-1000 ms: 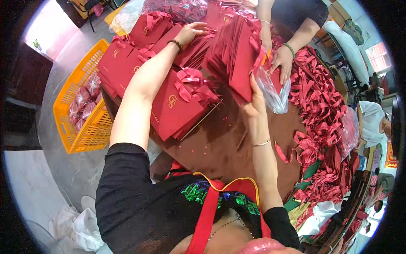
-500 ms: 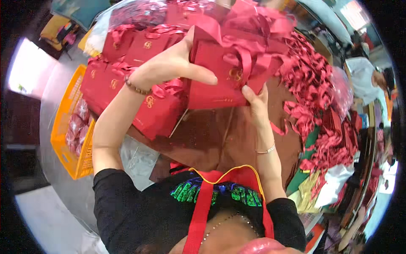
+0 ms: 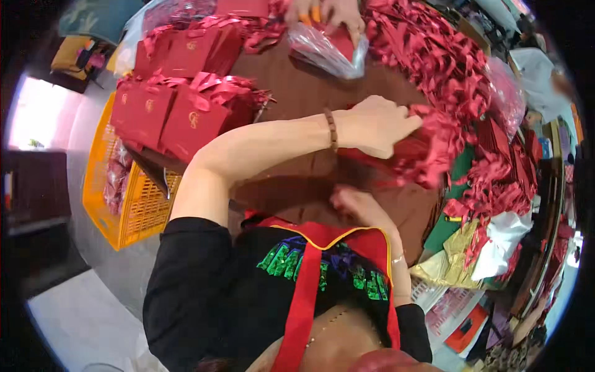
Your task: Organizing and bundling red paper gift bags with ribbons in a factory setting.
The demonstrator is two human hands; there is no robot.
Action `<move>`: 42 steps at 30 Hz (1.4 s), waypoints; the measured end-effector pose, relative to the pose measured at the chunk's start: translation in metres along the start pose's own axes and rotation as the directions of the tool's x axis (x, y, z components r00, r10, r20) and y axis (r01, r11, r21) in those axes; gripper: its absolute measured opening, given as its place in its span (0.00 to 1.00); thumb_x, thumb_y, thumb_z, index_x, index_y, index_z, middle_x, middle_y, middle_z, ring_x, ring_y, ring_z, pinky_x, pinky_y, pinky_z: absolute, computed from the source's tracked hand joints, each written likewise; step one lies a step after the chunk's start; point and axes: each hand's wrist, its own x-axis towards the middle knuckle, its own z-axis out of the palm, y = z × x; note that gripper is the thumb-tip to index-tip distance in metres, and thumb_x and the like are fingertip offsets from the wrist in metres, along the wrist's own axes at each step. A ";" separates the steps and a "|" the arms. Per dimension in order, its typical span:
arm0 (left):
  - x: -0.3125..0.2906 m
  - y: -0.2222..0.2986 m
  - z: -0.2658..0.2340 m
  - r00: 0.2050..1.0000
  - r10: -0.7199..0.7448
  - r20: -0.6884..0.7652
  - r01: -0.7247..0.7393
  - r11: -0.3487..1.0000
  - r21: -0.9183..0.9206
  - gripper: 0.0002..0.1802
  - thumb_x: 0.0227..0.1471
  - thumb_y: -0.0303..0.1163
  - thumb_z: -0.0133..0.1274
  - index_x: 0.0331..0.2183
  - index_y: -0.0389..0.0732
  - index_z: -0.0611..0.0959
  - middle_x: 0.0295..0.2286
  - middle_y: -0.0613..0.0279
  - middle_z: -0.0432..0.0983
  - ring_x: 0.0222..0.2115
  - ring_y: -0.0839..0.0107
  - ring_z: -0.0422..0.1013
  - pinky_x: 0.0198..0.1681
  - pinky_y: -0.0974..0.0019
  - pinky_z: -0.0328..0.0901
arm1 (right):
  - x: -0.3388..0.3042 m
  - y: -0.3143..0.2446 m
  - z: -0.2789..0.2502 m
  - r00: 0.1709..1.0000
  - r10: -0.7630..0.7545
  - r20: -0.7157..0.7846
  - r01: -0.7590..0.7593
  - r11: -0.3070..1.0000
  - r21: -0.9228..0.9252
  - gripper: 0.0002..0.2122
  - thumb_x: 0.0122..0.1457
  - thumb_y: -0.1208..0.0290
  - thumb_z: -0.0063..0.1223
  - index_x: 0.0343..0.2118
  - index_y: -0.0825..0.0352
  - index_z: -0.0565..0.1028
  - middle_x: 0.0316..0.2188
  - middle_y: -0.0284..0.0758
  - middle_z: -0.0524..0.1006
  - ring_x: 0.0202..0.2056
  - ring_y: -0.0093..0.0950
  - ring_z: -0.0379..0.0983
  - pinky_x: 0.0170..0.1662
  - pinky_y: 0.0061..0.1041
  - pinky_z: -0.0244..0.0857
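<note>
My left hand [image 3: 375, 127] reaches across the table to the right, its fingers bent and closed on a bunch of red ribbons [image 3: 431, 149]. Part of something dark red lies under that hand; its shape is hidden. Close to my body, my right hand [image 3: 359, 206] is smeared by motion, and I see nothing clearly in it. On the left stand red paper gift bags [image 3: 195, 121] with gold emblems and red ribbon handles, packed side by side. More such bags [image 3: 186, 53] stand behind them.
Another person's hands [image 3: 328, 15] hold a clear plastic bag [image 3: 328, 53] at the far side of the brown table [image 3: 279, 80]. Loose red ribbons [image 3: 427, 56] heap along the right. An orange crate [image 3: 145, 204] with wrapped red things stands at the left.
The red gift bags that were between my hands are no longer there. My left hand has swung right to the ribbons; my right hand has drawn nearer my body. The other person's hands now show.
</note>
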 end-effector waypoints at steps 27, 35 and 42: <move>-0.065 -0.049 0.092 0.878 -0.260 -0.402 -0.204 0.556 -0.806 0.69 0.25 0.32 0.70 0.59 0.45 0.37 0.54 0.52 0.54 0.54 0.60 0.54 0.57 0.60 0.49 | -0.009 -0.070 -0.070 0.423 -0.644 -0.637 0.676 0.693 -0.251 0.30 0.50 0.79 0.51 0.57 0.69 0.54 0.53 0.42 0.62 0.54 0.30 0.58 0.56 0.27 0.51; -0.035 -0.038 0.109 0.888 -0.327 -0.323 -0.145 0.467 -0.873 0.53 0.26 0.30 0.70 0.53 0.40 0.57 0.49 0.56 0.62 0.50 0.70 0.60 0.54 0.66 0.55 | 0.008 -0.044 -0.098 0.404 -0.696 -0.594 0.726 0.639 -0.255 0.29 0.55 0.64 0.43 0.59 0.64 0.49 0.59 0.41 0.48 0.61 0.31 0.39 0.60 0.29 0.35; -0.022 -0.025 0.118 0.741 -0.403 -0.537 -0.393 0.389 -0.833 0.52 0.25 0.30 0.70 0.52 0.40 0.58 0.47 0.56 0.64 0.48 0.67 0.62 0.52 0.65 0.58 | 0.023 -0.043 -0.077 0.463 -0.620 -0.633 0.853 0.507 0.127 0.26 0.62 0.51 0.29 0.55 0.68 0.55 0.51 0.38 0.62 0.51 0.30 0.59 0.56 0.33 0.52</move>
